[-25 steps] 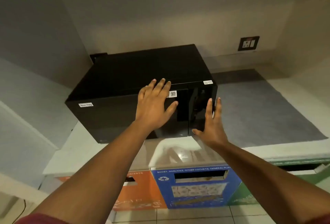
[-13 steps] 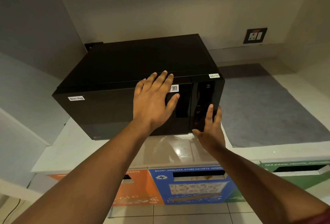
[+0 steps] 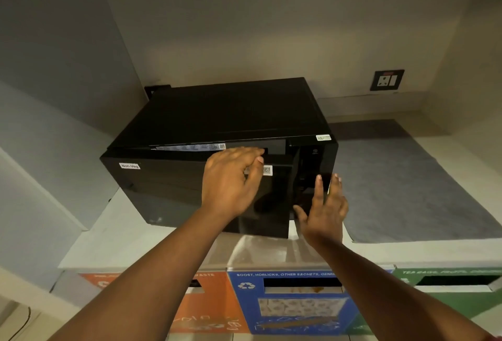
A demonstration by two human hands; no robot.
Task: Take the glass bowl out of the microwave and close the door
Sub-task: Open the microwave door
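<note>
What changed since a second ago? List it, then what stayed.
The microwave door has swung ajar, a gap showing along its top edge. The left hand, flat on the door before, now curls over that top edge. The right hand stays open by the control panel. The microwave has not shifted.

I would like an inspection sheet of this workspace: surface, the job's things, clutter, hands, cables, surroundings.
Surface: pale counter; a grey mat lies on its right part.
Job's things: black microwave on the counter; its door is ajar, hinged at the left, with a gap along the top. The glass bowl is not visible.
Clutter: nothing seen on the counter.
Hands: left hand curls over the door's top edge; right hand is open by the control panel, contact unclear.
Cables: one thin cable at the lower left.
Surroundings: wall socket; orange bin, blue bin and green bin below the counter.
</note>
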